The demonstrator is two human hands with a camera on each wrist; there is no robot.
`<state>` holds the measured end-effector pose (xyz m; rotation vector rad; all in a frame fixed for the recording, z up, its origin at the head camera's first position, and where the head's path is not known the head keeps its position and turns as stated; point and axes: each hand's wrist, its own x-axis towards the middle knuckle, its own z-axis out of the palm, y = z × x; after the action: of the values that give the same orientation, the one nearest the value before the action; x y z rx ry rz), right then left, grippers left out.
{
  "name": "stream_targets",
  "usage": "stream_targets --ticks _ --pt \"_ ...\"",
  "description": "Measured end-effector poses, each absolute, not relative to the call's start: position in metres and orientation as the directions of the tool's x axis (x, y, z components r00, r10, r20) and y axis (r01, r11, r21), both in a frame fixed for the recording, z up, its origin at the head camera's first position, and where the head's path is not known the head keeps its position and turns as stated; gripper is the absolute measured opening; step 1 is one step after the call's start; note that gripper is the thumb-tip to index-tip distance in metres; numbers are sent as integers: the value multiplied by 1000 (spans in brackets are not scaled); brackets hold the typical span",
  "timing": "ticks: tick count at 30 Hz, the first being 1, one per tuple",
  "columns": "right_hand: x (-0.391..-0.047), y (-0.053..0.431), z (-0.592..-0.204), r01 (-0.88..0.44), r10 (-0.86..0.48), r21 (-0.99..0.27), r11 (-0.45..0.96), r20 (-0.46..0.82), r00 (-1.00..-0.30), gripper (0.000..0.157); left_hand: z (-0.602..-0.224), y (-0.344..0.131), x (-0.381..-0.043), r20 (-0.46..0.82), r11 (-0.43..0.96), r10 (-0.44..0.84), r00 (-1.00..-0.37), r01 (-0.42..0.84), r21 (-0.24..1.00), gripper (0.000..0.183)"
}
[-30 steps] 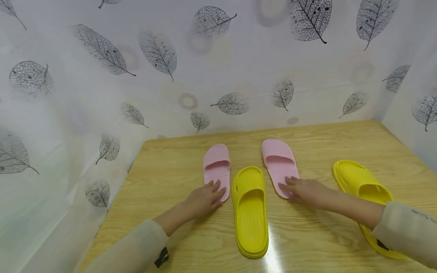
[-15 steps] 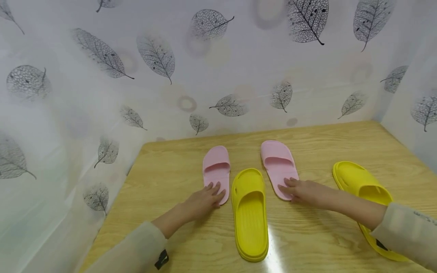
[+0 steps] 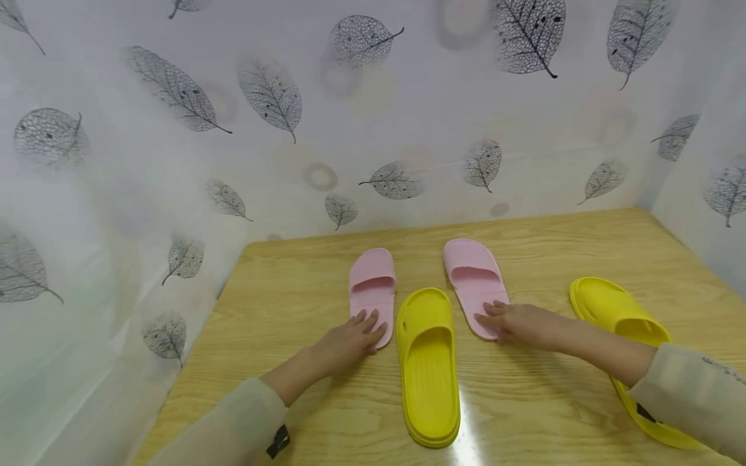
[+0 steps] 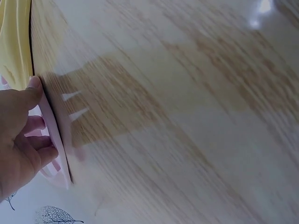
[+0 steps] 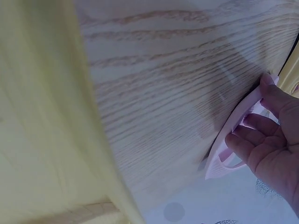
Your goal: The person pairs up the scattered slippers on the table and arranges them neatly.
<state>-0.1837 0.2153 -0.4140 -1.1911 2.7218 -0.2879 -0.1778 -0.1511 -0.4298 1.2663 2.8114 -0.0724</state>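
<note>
Two pink slippers lie toe-away on the wooden surface in the head view. My left hand (image 3: 342,342) rests its spread fingers on the heel of the left pink slipper (image 3: 373,266). In the left wrist view the thumb lies along that slipper's edge (image 4: 55,133), with the other fingers on the insole. My right hand (image 3: 527,325) touches the heel of the right pink slipper (image 3: 471,254), palm lowered and fingers pointing left. The right wrist view has its thumb at the heel end of the pink slipper (image 5: 225,137). Between the hands lies a yellow slipper (image 3: 431,388).
Another yellow slipper (image 3: 618,307) lies slanted at the right, partly hidden under my right forearm. The wood-grain tabletop (image 3: 280,278) meets a leaf-patterned covering (image 3: 408,129) at the back and sides.
The left pink slipper has shifted very slightly right and the right one very slightly left, both hands staying on their heels. The yellow slippers look unmoved.
</note>
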Motion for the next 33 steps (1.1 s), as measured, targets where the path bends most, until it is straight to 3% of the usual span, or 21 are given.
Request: stream_targets --ticks 12,22,33 --pt "-191 211 -415 -702 -739 -250 667 -101 -666 42 -432 -150 -181 -140 714 698 -702 699 51 46" --pt "-195 210 -413 -672 -719 -271 689 -141 -681 44 -433 -149 -188 -132 703 710 -692 708 72 46" --pt "-207 210 -412 -704 -750 -263 659 -157 -643 44 -435 -150 -197 -111 690 724 -681 720 75 45"
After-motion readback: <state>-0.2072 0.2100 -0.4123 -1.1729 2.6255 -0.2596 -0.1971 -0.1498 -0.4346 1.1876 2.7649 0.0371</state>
